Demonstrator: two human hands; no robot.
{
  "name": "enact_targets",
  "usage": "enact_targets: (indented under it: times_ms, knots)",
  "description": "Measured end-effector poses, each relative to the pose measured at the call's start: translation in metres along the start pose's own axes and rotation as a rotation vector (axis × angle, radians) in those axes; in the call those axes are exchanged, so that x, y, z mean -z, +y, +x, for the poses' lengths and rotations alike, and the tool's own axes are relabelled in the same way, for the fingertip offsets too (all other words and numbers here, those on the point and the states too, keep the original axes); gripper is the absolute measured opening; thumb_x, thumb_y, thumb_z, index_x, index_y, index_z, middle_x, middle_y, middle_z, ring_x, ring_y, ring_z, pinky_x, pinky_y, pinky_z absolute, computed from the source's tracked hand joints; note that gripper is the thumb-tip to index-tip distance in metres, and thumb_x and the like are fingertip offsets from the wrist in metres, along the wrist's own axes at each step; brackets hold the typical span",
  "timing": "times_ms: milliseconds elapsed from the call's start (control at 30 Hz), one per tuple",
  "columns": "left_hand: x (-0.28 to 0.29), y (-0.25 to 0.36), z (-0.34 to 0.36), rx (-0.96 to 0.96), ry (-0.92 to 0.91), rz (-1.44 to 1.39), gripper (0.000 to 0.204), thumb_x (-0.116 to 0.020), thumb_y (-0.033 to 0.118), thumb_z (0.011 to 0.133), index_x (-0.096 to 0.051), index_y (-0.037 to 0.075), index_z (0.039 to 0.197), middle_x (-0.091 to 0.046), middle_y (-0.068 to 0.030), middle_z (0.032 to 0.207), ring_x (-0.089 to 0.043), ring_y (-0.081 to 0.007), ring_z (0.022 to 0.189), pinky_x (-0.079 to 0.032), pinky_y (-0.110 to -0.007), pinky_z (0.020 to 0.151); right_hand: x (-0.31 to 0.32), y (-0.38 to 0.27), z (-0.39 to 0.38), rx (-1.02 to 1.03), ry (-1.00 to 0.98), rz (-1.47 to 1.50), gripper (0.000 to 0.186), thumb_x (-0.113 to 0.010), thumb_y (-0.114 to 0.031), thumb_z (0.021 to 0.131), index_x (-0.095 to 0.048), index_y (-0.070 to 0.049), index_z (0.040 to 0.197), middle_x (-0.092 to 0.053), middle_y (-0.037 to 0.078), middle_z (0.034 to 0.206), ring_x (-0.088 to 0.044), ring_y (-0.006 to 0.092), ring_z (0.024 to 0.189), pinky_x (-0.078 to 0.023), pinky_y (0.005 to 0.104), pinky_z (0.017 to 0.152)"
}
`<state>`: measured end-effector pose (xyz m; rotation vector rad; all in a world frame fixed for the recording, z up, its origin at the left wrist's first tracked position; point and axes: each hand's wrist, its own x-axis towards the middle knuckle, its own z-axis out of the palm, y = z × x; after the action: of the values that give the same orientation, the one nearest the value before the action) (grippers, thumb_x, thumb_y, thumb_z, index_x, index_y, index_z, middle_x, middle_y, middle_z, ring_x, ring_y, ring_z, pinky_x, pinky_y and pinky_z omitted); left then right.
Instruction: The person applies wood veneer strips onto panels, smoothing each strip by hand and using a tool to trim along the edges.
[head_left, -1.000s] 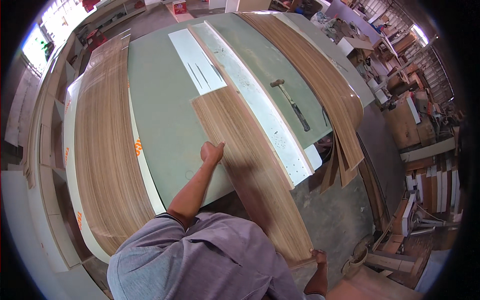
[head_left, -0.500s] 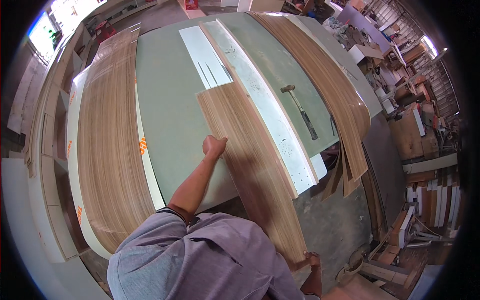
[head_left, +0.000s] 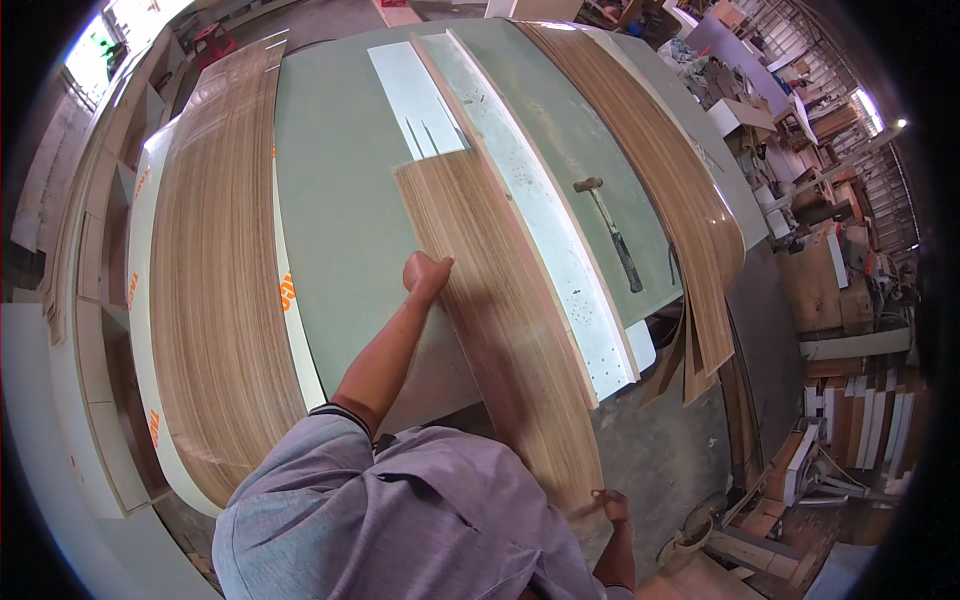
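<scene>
A long wood-grain laminate strip (head_left: 490, 270) lies lengthwise on the green tabletop, its near end sticking out past the table's front edge. My left hand (head_left: 428, 273) is closed on the strip's left edge, thumb on top. At the near right corner my right hand (head_left: 612, 505) pinches the strip's end. Along the strip's right side runs a long white panel (head_left: 545, 200) with narrow wooden rails on its edges. A white sheet (head_left: 400, 90) with dark slits shows beyond the strip's far end.
A hammer (head_left: 612, 240) lies on the green tabletop (head_left: 335, 180) right of the white panel. Wide wood-grain sheets (head_left: 210, 270) cover the left side, and more wood-grain strips (head_left: 650, 140) hang over the right. Board offcuts (head_left: 865, 420) stand at the far right.
The laminate strip has slid slightly away from me and to the left along the white panel. Both hands have moved with it, keeping their grip. The view has shifted a little.
</scene>
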<state>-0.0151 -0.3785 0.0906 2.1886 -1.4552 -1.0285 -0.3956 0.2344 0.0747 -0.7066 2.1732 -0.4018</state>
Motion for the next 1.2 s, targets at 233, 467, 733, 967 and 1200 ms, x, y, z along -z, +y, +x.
enact_targets:
  times_ms: [233, 467, 733, 967, 1200]
  knots:
    - [0.011, 0.002, 0.026, -0.028, 0.046, -0.036, 0.062, -0.079, 0.05, 0.071, -0.069, -0.009, 0.089, -0.07, -0.0277, 0.095, -0.07, -0.0406, 0.092, -0.055, -0.047, 0.078, -0.05, -0.232, 0.024, 0.397, 0.418, -0.152, 0.026, -0.074, -0.024, 0.083, -0.069, -0.002, 0.095, -0.069, 0.015, 0.092, -0.066, 0.0317, 0.082, -0.051, 0.0406, 0.073]
    - [0.022, 0.022, 0.059, -0.01, 0.014, -0.042, 0.054, -0.079, 0.047, 0.072, -0.071, -0.004, 0.088, -0.071, -0.0252, 0.094, -0.07, -0.0398, 0.091, -0.056, -0.047, 0.078, -0.154, -0.422, 0.028, 0.884, 0.242, -0.478, 0.065, -0.072, -0.031, 0.082, -0.05, -0.006, 0.137, -0.053, 0.027, 0.133, -0.049, 0.0447, 0.124, -0.042, 0.0507, 0.101]
    - [0.038, 0.021, 0.119, -0.049, -0.062, -0.067, 0.054, -0.075, 0.047, 0.077, -0.071, -0.003, 0.096, -0.071, -0.0244, 0.097, -0.069, -0.0388, 0.095, -0.055, -0.046, 0.08, -0.194, -0.459, 0.073, 0.925, 0.252, -0.746, 0.063, -0.066, -0.03, 0.085, -0.049, -0.006, 0.14, -0.044, 0.029, 0.141, -0.045, 0.0516, 0.127, -0.042, 0.0622, 0.097]
    - [0.075, 0.044, 0.155, -0.211, -0.074, 0.175, 0.064, -0.07, 0.06, 0.079, -0.072, -0.001, 0.099, -0.071, -0.023, 0.098, -0.069, -0.0388, 0.095, -0.054, -0.047, 0.082, -0.205, -0.496, 0.104, 0.9, 0.202, -0.709, 0.062, -0.063, -0.033, 0.088, -0.047, -0.008, 0.142, -0.042, 0.03, 0.145, -0.042, 0.0527, 0.131, -0.039, 0.0644, 0.1]
    - [0.066, -0.011, 0.115, -0.229, -0.046, 0.002, 0.046, -0.067, 0.046, 0.082, -0.071, 0.001, 0.088, -0.069, -0.0243, 0.089, -0.069, -0.0387, 0.086, -0.053, -0.049, 0.073, -0.22, -0.554, 0.132, 0.882, 0.247, -0.715, 0.059, -0.063, -0.035, 0.088, -0.052, -0.008, 0.139, -0.045, 0.027, 0.143, -0.045, 0.0493, 0.129, -0.042, 0.0624, 0.099]
